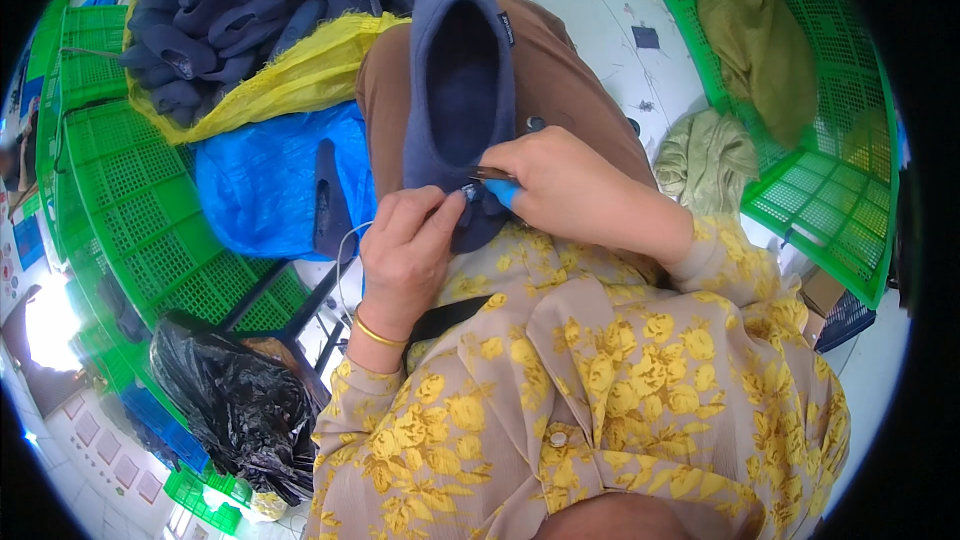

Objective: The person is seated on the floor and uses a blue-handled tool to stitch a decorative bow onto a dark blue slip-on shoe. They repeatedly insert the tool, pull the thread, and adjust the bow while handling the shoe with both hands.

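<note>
Green crates [160, 210] stand around; shoe [462, 110] lies beyond left hand [405, 250], fingers closed on its edge, and right hand [560, 185], gripping tool [490, 173]; blue bag [265, 185] near.

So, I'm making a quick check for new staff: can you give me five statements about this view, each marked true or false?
1. The shoe has its opening turned up toward the camera. True.
2. The bangle is on the right wrist. False: the bangle is on the left wrist.
3. The right hand holds a slim tool near the shoe. True.
4. The yellow sack is full of green baskets. False: the yellow sack holds a heap of dark shoes.
5. The black bag is on the person's left. True.
</note>
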Demonstrator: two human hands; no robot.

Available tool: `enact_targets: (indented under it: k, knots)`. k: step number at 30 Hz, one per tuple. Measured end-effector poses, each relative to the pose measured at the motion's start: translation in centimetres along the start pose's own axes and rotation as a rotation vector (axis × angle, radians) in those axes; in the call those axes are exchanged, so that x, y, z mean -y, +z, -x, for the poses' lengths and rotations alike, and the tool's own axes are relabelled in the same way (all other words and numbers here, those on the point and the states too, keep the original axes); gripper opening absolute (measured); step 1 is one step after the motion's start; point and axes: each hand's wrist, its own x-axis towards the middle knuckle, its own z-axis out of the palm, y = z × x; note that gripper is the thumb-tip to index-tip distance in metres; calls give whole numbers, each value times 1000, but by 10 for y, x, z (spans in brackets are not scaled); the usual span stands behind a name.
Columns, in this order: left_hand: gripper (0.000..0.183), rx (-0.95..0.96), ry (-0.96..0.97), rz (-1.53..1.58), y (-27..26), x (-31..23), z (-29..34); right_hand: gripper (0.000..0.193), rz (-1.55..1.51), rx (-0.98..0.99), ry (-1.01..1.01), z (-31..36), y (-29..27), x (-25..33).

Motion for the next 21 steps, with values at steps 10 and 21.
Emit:
enact_targets:
  k: [10,21]
  knots:
    - [31,-27,-113,76,-3,-4,7,28,-34,10,-134,1,-2,-18]
    - [29,-98,-75,-1,4,-7,14,33,-107,-17,-212,-4,15,-24]
